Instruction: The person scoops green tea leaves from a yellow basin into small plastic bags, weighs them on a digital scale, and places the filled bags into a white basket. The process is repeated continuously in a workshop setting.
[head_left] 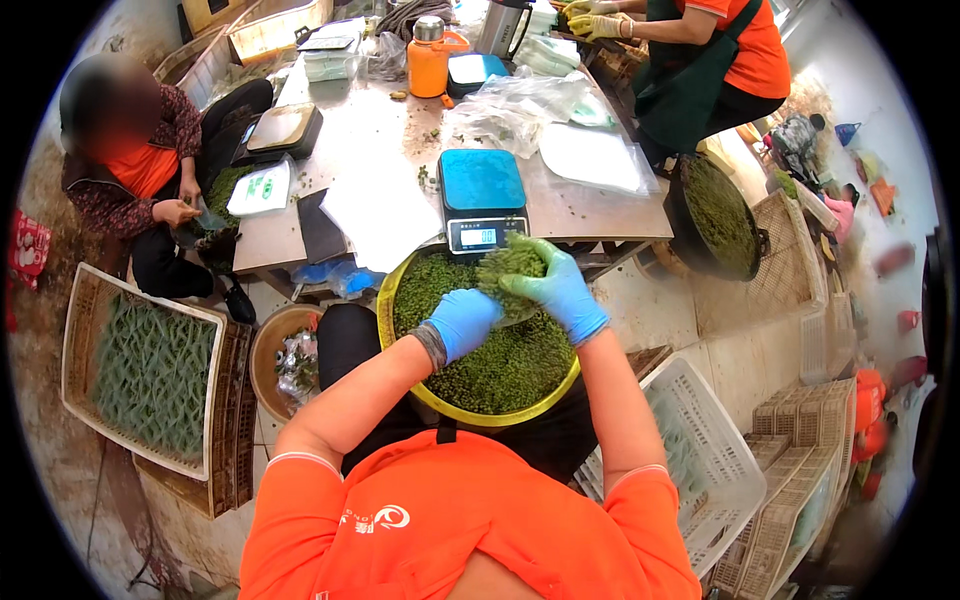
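Note:
A round yellow-rimmed tub (566,392) sits in front of me, filled with small green sprout-like plant pieces (490,375). Over it, my right hand (562,292), in a blue glove stained green, is closed around a clump of the greens (512,262). My left hand (464,322), also blue-gloved, is closed beside that clump at what looks like the edge of a clear plastic bag (516,316); its fingertips are partly hidden. Just beyond my hands, a digital scale (483,182) with a blue top stands on the table edge, nothing on its plate.
The table (400,125) bears white sheets (380,212), plastic bags (515,110) and an orange flask (427,62). A crate of filled bags (150,375) stands left, a white crate (715,470) right, a dark tub of greens (715,215) far right. Two co-workers (140,165) (735,60) flank the table.

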